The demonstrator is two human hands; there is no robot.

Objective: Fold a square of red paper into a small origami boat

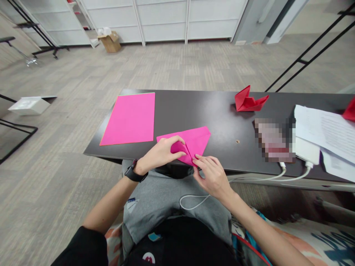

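Evidently, gray patterned carpet covers the most area, with white panelled cabinets along its far side. Nearer stands the long dark surface. Beyond it, toward the far left, a cardboard box sits on the carpet by the cabinets. On the left end of the surface lies a flat pink square sheet with an orange edge; on the right end are overlapping printed pages. The partly folded pink paper lies between them, at the near edge of the surface. The left hand rests on its left part, the grip spread, thumb and index finger apart over an open fold. The right hand pinches its near corner. A red origami figure stands farther right, near the far edge. Smallest is the black watch on the left wrist.
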